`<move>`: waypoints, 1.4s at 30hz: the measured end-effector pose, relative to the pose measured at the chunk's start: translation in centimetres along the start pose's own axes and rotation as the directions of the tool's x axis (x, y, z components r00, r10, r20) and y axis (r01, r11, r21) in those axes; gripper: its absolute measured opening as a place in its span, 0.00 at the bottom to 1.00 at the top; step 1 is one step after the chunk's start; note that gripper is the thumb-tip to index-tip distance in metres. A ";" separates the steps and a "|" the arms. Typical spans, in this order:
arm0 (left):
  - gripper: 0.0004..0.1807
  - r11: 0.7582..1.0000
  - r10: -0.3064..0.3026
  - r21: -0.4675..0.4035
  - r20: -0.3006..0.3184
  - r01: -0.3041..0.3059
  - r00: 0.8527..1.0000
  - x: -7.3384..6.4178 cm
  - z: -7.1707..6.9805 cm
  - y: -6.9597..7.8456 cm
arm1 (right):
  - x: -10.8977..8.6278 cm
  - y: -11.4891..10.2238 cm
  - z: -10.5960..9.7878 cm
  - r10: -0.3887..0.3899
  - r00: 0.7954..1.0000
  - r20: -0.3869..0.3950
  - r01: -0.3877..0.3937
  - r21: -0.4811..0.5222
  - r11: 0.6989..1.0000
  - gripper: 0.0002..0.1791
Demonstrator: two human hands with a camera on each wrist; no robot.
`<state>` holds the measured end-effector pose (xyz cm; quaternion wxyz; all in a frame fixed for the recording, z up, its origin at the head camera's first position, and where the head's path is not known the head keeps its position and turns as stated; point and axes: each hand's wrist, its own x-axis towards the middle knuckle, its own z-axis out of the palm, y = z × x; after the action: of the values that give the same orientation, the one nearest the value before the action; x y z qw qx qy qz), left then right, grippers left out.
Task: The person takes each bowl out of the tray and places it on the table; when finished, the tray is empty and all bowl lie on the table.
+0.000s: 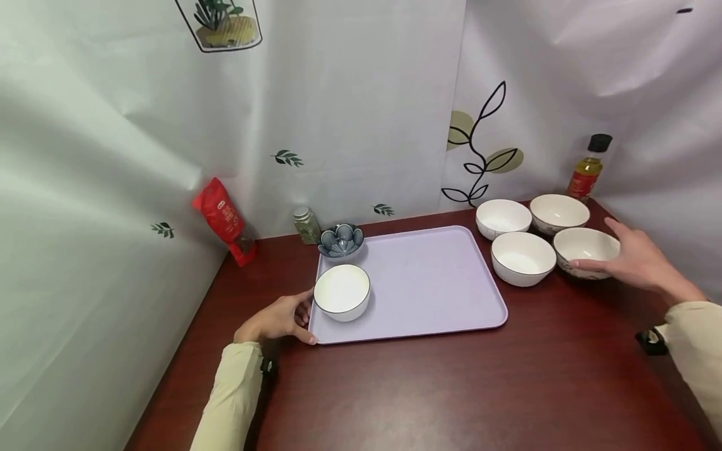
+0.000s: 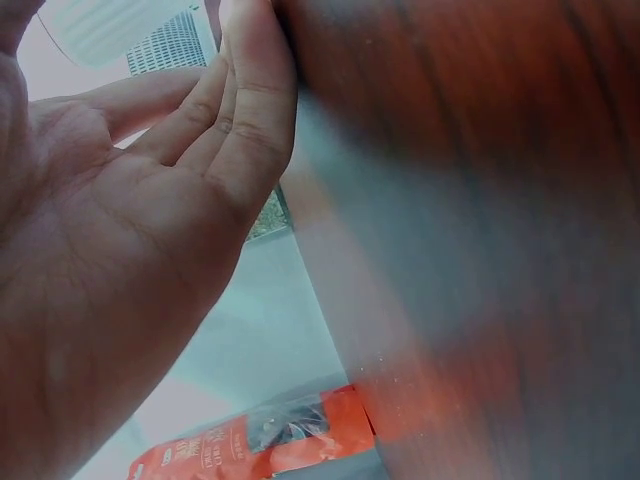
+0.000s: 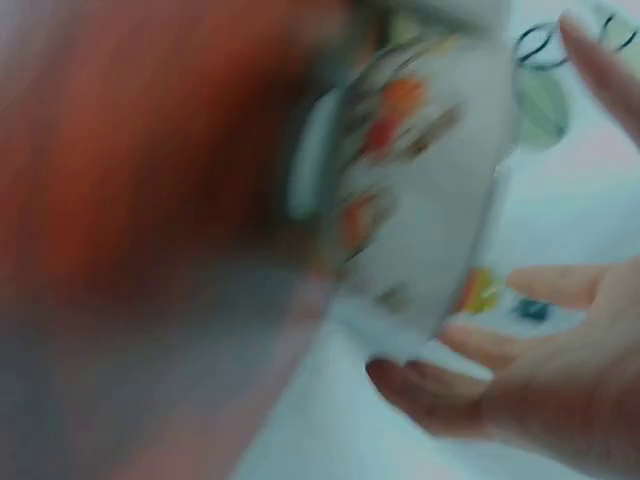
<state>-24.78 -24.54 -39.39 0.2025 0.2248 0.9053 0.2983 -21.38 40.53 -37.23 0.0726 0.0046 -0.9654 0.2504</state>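
My left hand (image 1: 280,318) rests at the left edge of a lilac tray (image 1: 429,282), beside a plain white bowl (image 1: 341,292) standing on the tray's left side. In the left wrist view, the fingers (image 2: 250,130) meet the tray's side and the palm holds nothing. With fingers spread, my right hand (image 1: 637,257) reaches beside a bowl with a painted outside (image 1: 586,244); its orange and brown pattern is blurred in the right wrist view. Three more white bowls stand around it: front left (image 1: 523,258), back left (image 1: 503,218) and back right (image 1: 559,213).
A dark petal-shaped bowl (image 1: 341,241) stands at the tray's back left corner, near a small jar (image 1: 307,225). Against the left wall leans a red packet (image 1: 225,219). An oil bottle (image 1: 586,169) stands behind the bowls. White printed sheets (image 1: 361,113) enclose the dark red table (image 1: 429,394).
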 end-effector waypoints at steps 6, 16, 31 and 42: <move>0.54 1.000 -0.003 -0.006 -0.002 0.003 1.000 0.1 -0.1 0.2 | -0.4 -5.7 0.4 -0.016 0.993 -0.117 0.009 -0.060 0.998 0.47; 0.52 1.000 0.028 -0.011 -0.001 -0.028 1.000 0.2 0.1 -0.2 | -0.2 -15.0 5.4 -0.289 0.955 -0.072 0.298 0.198 0.934 0.40; 0.53 1.000 0.013 0.022 -0.003 -0.013 1.000 0.2 -0.4 -0.1 | 1.9 -28.7 16.6 -0.434 0.841 0.322 0.260 0.463 0.847 0.51; 0.52 1.000 -0.005 0.026 0.006 0.005 1.000 0.3 -0.2 -0.2 | 2.9 -32.7 20.9 -0.453 0.837 0.307 0.228 0.556 0.799 0.63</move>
<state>-25.16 -24.62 -39.44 0.2033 0.2259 0.9090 0.2853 -25.61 1.89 -39.04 -0.0982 0.2555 -0.8416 0.4656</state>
